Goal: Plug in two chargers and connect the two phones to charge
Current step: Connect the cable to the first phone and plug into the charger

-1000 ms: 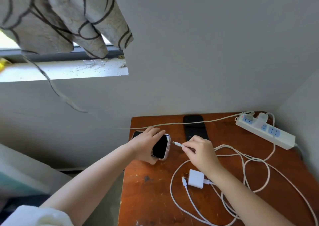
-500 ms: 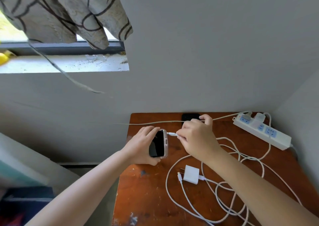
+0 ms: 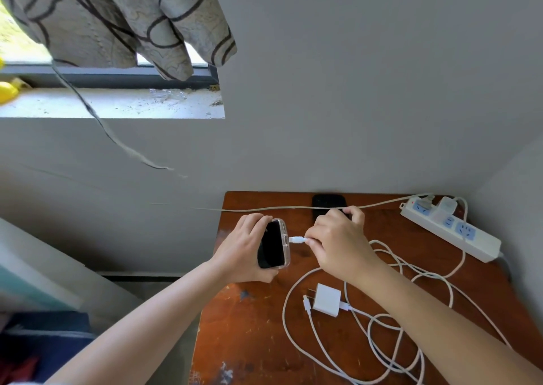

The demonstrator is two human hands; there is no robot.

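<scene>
My left hand [image 3: 241, 249] grips a phone in a clear case [image 3: 271, 245], held on edge above the wooden table [image 3: 249, 331]. My right hand [image 3: 338, 242] pinches a white cable plug [image 3: 297, 240] whose tip touches the phone's bottom end. A second black phone [image 3: 327, 204] lies flat at the table's back, partly hidden by my right hand. A white charger brick [image 3: 326, 299] lies loose on the table with its cable attached. Another white charger [image 3: 446, 206] sits in the white power strip [image 3: 452, 229] at the back right.
White cables [image 3: 390, 334] loop over the table's right half. A thin cord [image 3: 279, 208] stretches across the table's back edge to the strip. Walls close in behind and to the right. A windowsill [image 3: 117, 105] and curtain [image 3: 117, 17] are at the upper left.
I lifted the phone off the table and turned it on edge. My right hand brought the cable plug to the phone's bottom end, where it now touches.
</scene>
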